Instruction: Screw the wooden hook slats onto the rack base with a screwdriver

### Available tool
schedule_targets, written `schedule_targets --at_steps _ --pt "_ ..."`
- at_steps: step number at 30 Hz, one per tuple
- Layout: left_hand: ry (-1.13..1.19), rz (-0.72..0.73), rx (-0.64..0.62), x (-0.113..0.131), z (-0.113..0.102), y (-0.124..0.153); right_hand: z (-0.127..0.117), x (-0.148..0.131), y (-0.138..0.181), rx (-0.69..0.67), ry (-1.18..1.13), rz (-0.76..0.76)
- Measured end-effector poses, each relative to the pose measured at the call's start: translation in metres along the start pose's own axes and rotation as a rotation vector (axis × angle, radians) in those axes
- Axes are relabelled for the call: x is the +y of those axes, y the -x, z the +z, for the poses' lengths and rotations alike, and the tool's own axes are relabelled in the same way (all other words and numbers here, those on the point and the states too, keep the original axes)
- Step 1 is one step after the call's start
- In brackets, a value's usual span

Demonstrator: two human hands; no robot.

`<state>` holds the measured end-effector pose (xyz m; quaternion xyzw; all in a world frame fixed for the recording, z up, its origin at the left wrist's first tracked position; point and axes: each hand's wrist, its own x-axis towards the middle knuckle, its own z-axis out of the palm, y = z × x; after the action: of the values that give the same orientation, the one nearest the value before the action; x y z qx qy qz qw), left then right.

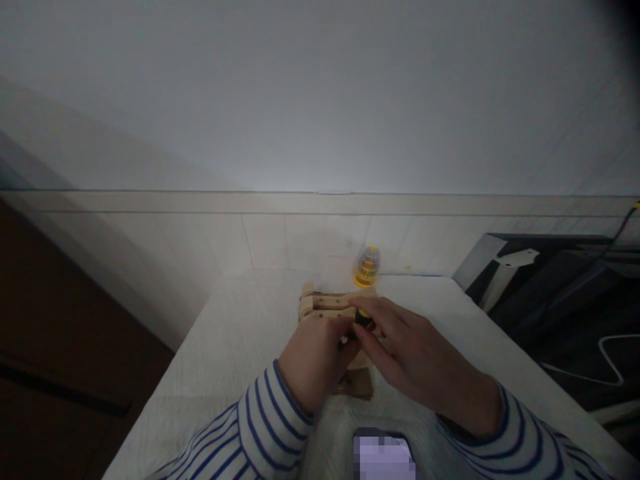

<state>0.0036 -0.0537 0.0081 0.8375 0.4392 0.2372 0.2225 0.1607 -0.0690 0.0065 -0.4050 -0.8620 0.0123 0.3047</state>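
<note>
A light wooden slatted piece [325,305] lies on the white table [235,347]. My left hand [315,357] is closed on its near side, fingers hidden beneath. My right hand [410,357] pinches a small black and yellow tool [364,319] against the wood, its fingers curled round the handle. A further wooden part [357,383] lies between my wrists. Both sleeves are white with blue stripes.
A clear round case with yellow contents [367,266] stands behind the wood by the table's far edge. A blurred phone-like object [384,457] lies at the near edge. A dark desk or stand with a cable [575,313] is to the right; a dark door [60,347] to the left.
</note>
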Motion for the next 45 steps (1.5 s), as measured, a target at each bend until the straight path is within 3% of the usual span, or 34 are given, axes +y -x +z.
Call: schedule_targets --at_steps 23,29,34,45 --pt "0.114 0.025 0.026 -0.0049 0.0024 -0.0020 0.0017 0.0016 -0.0001 -0.028 0.048 0.014" --pt "0.081 -0.019 -0.024 -0.0015 -0.0035 -0.0018 -0.0017 0.0016 0.0010 -0.028 0.036 0.008" --pt "0.124 0.026 -0.014 -0.0032 -0.0025 -0.0024 -0.0010 0.0031 0.0020 -0.027 -0.022 0.010" --pt "0.118 0.009 -0.054 -0.0061 -0.0018 -0.0023 0.0021 0.0038 0.0010 -0.044 0.050 -0.021"
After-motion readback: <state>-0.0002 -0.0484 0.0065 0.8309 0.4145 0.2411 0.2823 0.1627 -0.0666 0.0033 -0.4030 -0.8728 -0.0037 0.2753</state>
